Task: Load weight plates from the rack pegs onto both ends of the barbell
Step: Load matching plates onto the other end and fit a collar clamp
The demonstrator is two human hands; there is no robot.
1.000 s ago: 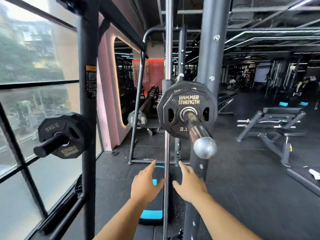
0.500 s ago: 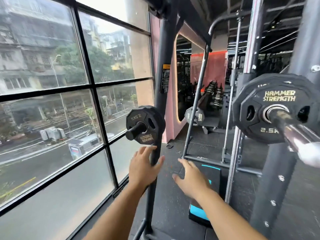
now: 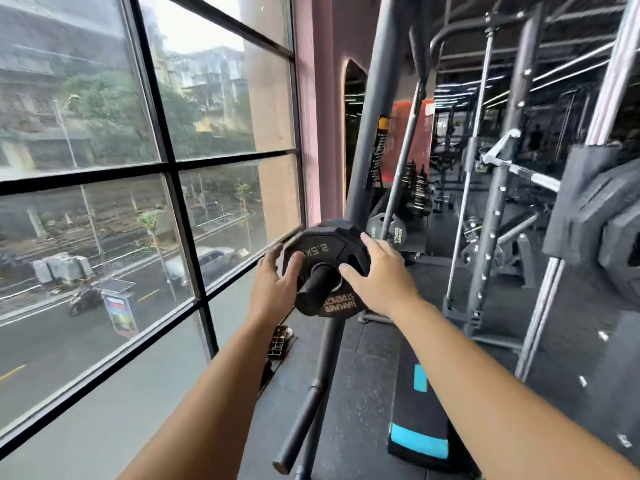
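A black 2.5 kg Hammer Strength plate [image 3: 329, 252] hangs on a short black peg [image 3: 317, 287] of the rack upright [image 3: 375, 133], at the centre of the view. My left hand [image 3: 273, 289] is at the plate's left rim, fingers straight and spread. My right hand [image 3: 379, 277] lies over the plate's right side, fingers on its rim and thumb near the peg. Neither hand is closed round the plate. At the right edge, blurred, the plate on the barbell end [image 3: 609, 233] shows.
A large window [image 3: 166, 168] fills the left. Another plate [image 3: 389, 230] hangs farther back on the rack. A bare lower peg [image 3: 301, 420] juts out below. A black bench with blue stripes [image 3: 419, 410] lies on the floor, with steel rack posts [image 3: 498, 188] to the right.
The view has swung left from the barbell end to the rack peg. Both hands have risen from below the plate to its left and right sides.
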